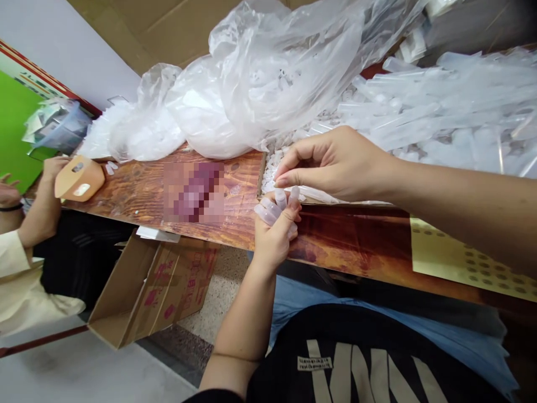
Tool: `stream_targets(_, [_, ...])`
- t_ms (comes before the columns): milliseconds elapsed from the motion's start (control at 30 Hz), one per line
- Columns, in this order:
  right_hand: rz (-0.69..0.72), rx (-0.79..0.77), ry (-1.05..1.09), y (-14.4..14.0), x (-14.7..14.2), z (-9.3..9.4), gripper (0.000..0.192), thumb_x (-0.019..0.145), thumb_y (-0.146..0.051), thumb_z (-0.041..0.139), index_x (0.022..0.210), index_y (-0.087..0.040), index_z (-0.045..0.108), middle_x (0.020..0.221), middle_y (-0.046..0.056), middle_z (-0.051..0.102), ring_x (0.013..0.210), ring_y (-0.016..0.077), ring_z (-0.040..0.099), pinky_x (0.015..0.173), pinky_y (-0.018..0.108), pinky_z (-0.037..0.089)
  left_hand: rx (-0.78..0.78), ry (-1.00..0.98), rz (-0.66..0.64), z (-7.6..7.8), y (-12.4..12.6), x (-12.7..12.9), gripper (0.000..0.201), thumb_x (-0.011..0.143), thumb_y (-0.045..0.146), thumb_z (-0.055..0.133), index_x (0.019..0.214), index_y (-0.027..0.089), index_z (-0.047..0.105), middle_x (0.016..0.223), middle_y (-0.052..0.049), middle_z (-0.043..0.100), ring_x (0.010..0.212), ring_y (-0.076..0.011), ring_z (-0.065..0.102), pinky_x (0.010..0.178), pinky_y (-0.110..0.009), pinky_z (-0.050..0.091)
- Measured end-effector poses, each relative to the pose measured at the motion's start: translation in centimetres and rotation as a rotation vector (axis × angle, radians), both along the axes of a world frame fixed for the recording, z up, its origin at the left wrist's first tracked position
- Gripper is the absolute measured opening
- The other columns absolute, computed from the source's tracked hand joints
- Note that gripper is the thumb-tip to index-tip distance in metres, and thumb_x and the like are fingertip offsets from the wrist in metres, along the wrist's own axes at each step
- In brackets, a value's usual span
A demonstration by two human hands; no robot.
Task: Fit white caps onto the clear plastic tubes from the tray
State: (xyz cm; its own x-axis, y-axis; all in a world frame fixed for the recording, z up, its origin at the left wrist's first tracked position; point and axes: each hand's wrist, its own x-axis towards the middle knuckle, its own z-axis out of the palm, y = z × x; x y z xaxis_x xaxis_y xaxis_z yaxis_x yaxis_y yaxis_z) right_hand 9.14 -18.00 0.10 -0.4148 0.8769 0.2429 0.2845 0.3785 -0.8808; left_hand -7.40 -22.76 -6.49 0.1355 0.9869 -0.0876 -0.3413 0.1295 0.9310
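Note:
Several short translucent plastic tubes (268, 211) are bunched in my left hand (273, 240), which is closed around them just over the table's front edge. Their ends point up and to the left. Right above them is my right hand (342, 162), with thumb and forefinger pinched together. A tiny whitish bit shows at those fingertips, too small to name. Behind my fingers, small white plastic pieces (269, 168) fill a shallow cardboard tray (260, 176), partly hidden by my right hand.
Clear plastic bags (289, 84) lie along the back of the wooden table (239, 218). Long translucent tubes (398, 106) are heaped at right, near a yellow dotted sheet (474, 257). At left, a co-worker's hand (54, 167) touches an orange holder (81, 182). An open cardboard box (168, 280) stands below.

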Motion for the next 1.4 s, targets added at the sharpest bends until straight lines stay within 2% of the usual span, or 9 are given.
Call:
stream_targets(333, [-0.097,0.195,-0.214,-2.1,0.1,0.0,0.020,0.097,-0.035,0.063,0.087,-0.027,0.077,0.099,0.002,0.078,0.097,0.0207,0.072,0.092,0.034,0.054,-0.009,0.058,-0.044,-0.1,0.3,0.2,0.052,0.066,0.061,0.096,0.081,0.020,0.067,0.062,-0.001,0.052,0.044,-0.0069,0.039,0.038,-0.022,0.022])
stream_targets(533, [-0.179,0.024,-0.103,-2.1,-0.5,-1.0,0.018,0.096,-0.035,0.064,0.096,-0.025,0.080,0.098,0.004,0.079,0.091,0.0226,0.073,0.082,0.033,0.057,-0.011,0.049,-0.028,0.1,0.2,0.3,0.050,0.068,0.056,0.096,0.084,0.018,0.068,0.063,-0.002,0.054,0.045,-0.0068,0.039,0.039,-0.023,0.022])
stream_targets(767, [-0.262,0.112,-0.115,-3.4,-1.5,-2.2,0.019,0.098,-0.027,0.062,0.090,-0.029,0.080,0.103,0.004,0.079,0.101,0.0253,0.072,0.097,0.041,0.058,0.002,0.066,-0.017,0.4,0.1,0.4,0.052,0.068,0.060,0.095,0.082,0.020,0.066,0.058,0.002,0.048,0.043,-0.0066,0.036,0.038,-0.025,0.023])
stream_targets(833, [-0.230,0.087,-0.115,-3.1,-0.9,-1.9,0.017,0.098,-0.029,0.065,0.089,-0.029,0.080,0.102,0.003,0.080,0.101,0.0253,0.073,0.097,0.042,0.058,0.017,0.078,-0.019,0.4,0.1,0.3,0.052,0.067,0.061,0.095,0.083,0.021,0.066,0.058,0.002,0.048,0.043,-0.0067,0.036,0.038,-0.025,0.025])
stream_targets(967, [0.076,-0.122,-0.111,-0.3,1.6,-0.3,0.017,0.094,-0.039,0.074,0.093,-0.024,0.081,0.096,0.004,0.080,0.093,0.0226,0.075,0.086,0.035,0.060,0.031,0.107,-0.039,0.3,0.1,0.2,0.049,0.069,0.058,0.095,0.084,0.020,0.066,0.063,0.001,0.054,0.045,-0.0058,0.038,0.038,-0.022,0.023])
stream_targets(1033, [0.027,-0.109,-0.118,1.8,2.6,0.2,0.021,0.097,-0.041,0.071,0.101,-0.022,0.080,0.098,0.005,0.079,0.095,0.0218,0.074,0.086,0.034,0.059,0.007,0.083,-0.043,0.3,0.1,0.2,0.050,0.067,0.057,0.096,0.085,0.021,0.067,0.062,0.002,0.053,0.044,-0.0054,0.036,0.037,-0.021,0.021])
stream_targets(1133, [-0.109,0.049,-0.347,4.3,2.5,-0.2,0.014,0.093,-0.027,0.071,0.100,-0.019,0.080,0.096,0.006,0.078,0.092,0.0220,0.072,0.084,0.034,0.057,-0.040,0.041,-0.040,0.4,0.1,0.2,0.053,0.062,0.057,0.099,0.087,0.023,0.067,0.059,0.004,0.050,0.042,-0.0054,0.032,0.036,-0.020,0.018])
stream_targets(1267, [-0.035,0.114,-0.813,5.7,0.5,-1.7,0.017,0.087,-0.009,0.067,0.093,-0.017,0.080,0.099,0.008,0.078,0.094,0.0251,0.071,0.084,0.035,0.052,-0.044,0.036,-0.035,0.5,0.1,0.1,0.052,0.064,0.057,0.098,0.090,0.023,0.069,0.060,0.002,0.051,0.044,-0.0069,0.037,0.038,-0.021,0.018])
stream_targets(1400, [-0.005,0.121,-0.972,6.0,-0.8,-2.5,0.023,0.088,-0.004,0.062,0.095,-0.017,0.079,0.104,0.009,0.077,0.099,0.0268,0.070,0.082,0.034,0.048,-0.034,0.032,-0.047,0.3,0.0,-0.1,0.050,0.069,0.054,0.096,0.097,0.021,0.069,0.065,0.001,0.055,0.047,-0.0075,0.041,0.038,-0.020,0.022])
